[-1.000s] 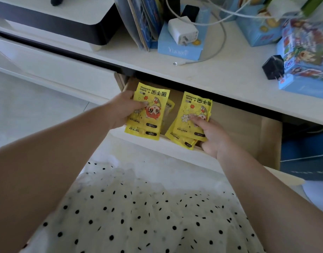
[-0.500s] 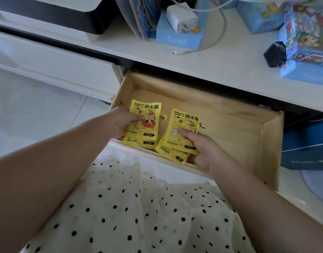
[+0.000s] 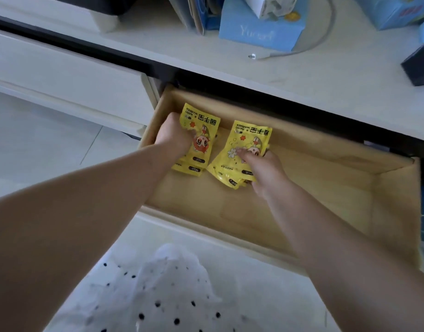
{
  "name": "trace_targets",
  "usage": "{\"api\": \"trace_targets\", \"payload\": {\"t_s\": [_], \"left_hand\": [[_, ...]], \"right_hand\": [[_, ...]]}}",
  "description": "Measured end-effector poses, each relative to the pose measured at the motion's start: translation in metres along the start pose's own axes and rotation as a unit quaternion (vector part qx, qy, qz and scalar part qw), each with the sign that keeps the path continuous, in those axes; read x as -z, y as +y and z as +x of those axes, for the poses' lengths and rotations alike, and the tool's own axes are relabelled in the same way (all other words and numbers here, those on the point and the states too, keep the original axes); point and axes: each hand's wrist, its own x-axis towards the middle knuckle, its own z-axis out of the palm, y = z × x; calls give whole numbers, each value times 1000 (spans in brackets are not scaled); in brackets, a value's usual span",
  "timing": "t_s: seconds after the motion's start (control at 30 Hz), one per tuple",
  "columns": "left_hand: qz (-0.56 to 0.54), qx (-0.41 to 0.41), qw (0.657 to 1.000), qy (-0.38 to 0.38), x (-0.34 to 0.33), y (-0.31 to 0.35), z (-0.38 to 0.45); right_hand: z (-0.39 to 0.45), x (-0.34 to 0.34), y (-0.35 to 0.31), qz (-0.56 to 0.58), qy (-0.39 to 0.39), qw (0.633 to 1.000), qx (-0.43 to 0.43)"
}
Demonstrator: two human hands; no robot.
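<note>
Writing "HAND WARMER" tops both stacks: our left grip [image 3: 175, 136] clamps the left stack [image 3: 202, 137], our right grip [image 3: 266, 168] the right stack [image 3: 242, 149]; drawer [image 3: 325, 178] walls surround both.

In the open wooden drawer [image 3: 325, 188], the left hand [image 3: 173, 134] grips the left stack of yellow packets [image 3: 202, 140] near the drawer's left wall. The right hand [image 3: 266, 170] holds the right stack of yellow packets [image 3: 242, 142] just beside it. Above, the white surface [image 3: 301, 77] carries a blue box [image 3: 258, 34] and a white cable [image 3: 299, 52].
</note>
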Motion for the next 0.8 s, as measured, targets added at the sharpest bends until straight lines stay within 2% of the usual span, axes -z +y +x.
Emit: {"api": "trace_targets", "payload": {"t_s": [0.17,0.27,0.3,0.37,0.43,0.5,0.57,0.63,0.8], "left_hand": [[9,-42,998,33,-18,-12,4],[78,-135,987,48,-23,-19,1],[138,-185,971,56,-22,-18,-1],[272,-307,910,55,-17,-17,-4],[371,-394,841,-19,-12,-20,-3],[450,-440,769,-112,-9,-28,-4],[514,-454,710,-159,-12,-36,-5],[539,-457,687,-170,-18,-40,-6],[553,-465,681,-123,-29,-38,-8]], "right_hand": [[13,-14,12,-81,81,992,52],[13,-17,12,-108,131,983,75],[13,-18,13,-118,140,980,82],[13,-20,14,-130,150,975,95],[14,-21,15,-139,155,973,103],[14,-19,17,-148,156,970,111],[14,-17,18,-151,154,970,111],[15,-13,18,-140,149,974,100],[15,2,19,-169,145,969,106]]}}
